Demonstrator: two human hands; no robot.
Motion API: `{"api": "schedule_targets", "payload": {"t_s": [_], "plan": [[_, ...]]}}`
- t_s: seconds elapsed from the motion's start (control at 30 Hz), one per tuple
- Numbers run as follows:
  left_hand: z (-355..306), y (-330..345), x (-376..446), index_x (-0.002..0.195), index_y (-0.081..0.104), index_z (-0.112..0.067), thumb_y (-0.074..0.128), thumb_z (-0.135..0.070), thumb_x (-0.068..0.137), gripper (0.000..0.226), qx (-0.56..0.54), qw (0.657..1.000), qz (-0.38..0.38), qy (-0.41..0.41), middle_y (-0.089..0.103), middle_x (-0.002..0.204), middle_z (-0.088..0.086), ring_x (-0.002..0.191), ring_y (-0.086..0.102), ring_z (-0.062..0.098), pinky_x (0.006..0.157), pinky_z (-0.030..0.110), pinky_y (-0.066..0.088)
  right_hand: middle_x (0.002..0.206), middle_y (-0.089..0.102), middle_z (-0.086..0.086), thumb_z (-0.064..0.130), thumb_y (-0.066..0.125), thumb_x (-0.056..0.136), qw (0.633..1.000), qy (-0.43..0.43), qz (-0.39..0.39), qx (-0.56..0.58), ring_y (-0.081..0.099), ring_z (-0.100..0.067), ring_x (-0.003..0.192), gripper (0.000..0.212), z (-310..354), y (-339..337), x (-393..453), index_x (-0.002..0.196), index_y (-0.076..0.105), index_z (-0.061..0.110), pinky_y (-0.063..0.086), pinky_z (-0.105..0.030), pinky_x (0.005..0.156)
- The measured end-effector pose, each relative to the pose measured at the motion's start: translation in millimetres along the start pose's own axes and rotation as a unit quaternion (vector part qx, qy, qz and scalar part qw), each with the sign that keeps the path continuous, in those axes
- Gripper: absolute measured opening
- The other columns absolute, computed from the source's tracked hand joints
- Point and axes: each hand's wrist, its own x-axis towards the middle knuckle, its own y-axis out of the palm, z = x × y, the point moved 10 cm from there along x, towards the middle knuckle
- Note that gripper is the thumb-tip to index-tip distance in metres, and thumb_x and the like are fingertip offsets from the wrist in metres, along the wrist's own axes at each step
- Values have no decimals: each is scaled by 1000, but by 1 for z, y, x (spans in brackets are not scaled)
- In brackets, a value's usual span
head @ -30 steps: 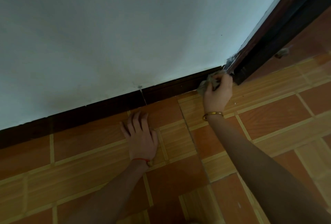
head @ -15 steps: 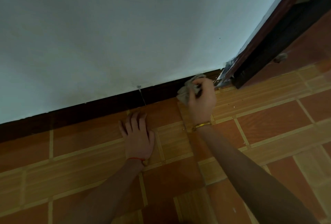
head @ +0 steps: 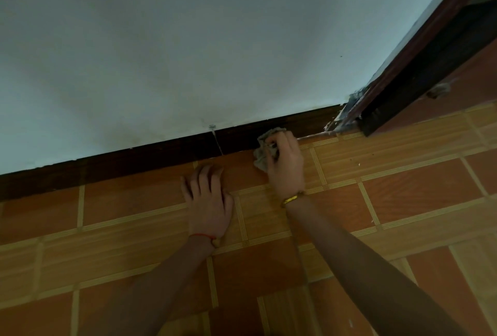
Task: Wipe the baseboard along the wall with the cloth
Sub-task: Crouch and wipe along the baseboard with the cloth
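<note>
Two hands are at work: my right hand (head: 285, 165) has its grip clamped on the crumpled grey cloth (head: 263, 153), pressed against the dark brown wooden baseboard (head: 161, 152) where it meets the orange tiled floor (head: 403, 187), while my left hand (head: 208, 202) lies flat on the tiles, fingers relaxed, bracing me. The bunched cloth could ride low and miss the top edge. It might also snag at the pale vertical joint (head: 217, 142) just to its left, and much baseboard beyond looks unwiped.

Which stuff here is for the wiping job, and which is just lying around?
For the job:
- crumpled grey cloth, held in the right hand
- dark brown wooden baseboard

Just there:
- orange tiled floor, with the left hand resting flat on it
- dark wooden door frame
- small grey clump beyond the frame
</note>
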Motion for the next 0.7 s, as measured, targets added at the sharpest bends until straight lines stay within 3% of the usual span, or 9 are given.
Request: {"api": "schedule_targets", "payload": {"t_s": [0.1, 0.2, 0.27, 0.37, 0.5, 0.63, 0.7], "plan": [[2, 0, 0, 137, 51, -11, 36, -30, 93, 50, -9, 1000, -3, 4, 48, 140, 14, 133, 41, 37, 116, 65, 17, 102, 58, -6, -7, 64, 76, 998, 45, -20, -40, 49, -13, 97, 26, -37, -23, 4, 96, 58, 9, 42, -18, 83], [3, 1, 0, 137, 50, -12, 37, -30, 93, 50, -12, 1000, 5, 1, 47, 141, 13, 134, 40, 36, 117, 64, 16, 105, 58, -15, -11, 61, 75, 982, 136, -98, -85, 53, -28, 100, 29, -91, -73, 14, 99, 57, 2, 49, -39, 85], [4, 3, 0, 138, 49, -13, 38, -30, 93, 50, -11, 1000, 16, -5, 46, 142, 13, 135, 39, 36, 117, 64, 17, 103, 56, -20, -15, 58, 71, 976, 159, -110, -99, 54, -35, 96, 30, -109, -91, 20, 97, 57, 0, 48, -42, 78], [3, 2, 0, 139, 48, -14, 36, -30, 94, 49, -16, 999, 31, -10, 44, 142, 12, 136, 37, 35, 117, 65, 19, 104, 55, -19, -11, 60, 74, 981, 149, -87, -90, 55, -35, 95, 26, -100, -82, 22, 97, 55, 1, 47, -38, 78], [3, 1, -1, 141, 45, -15, 33, -32, 95, 51, -27, 998, 62, -10, 42, 146, 11, 138, 36, 33, 116, 66, 21, 118, 53, -14, 4, 66, 82, 985, 161, -16, -55, 52, -27, 108, 33, -65, -31, 6, 113, 53, 3, 49, -40, 92], [1, -5, -9, 139, 46, -16, 36, -32, 92, 51, -31, 996, 86, -9, 46, 144, 12, 135, 39, 33, 113, 64, 29, 114, 55, -14, 7, 68, 79, 993, 90, 37, -73, 51, -28, 103, 36, -36, -7, -6, 112, 53, 5, 49, -41, 86], [1, -10, -17, 138, 46, -16, 38, -31, 90, 51, -42, 995, 89, -4, 47, 141, 11, 132, 39, 31, 111, 64, 32, 118, 54, -14, 11, 66, 81, 988, 95, 47, -110, 50, -30, 104, 38, -42, -10, -8, 116, 52, 7, 49, -43, 85]]}}
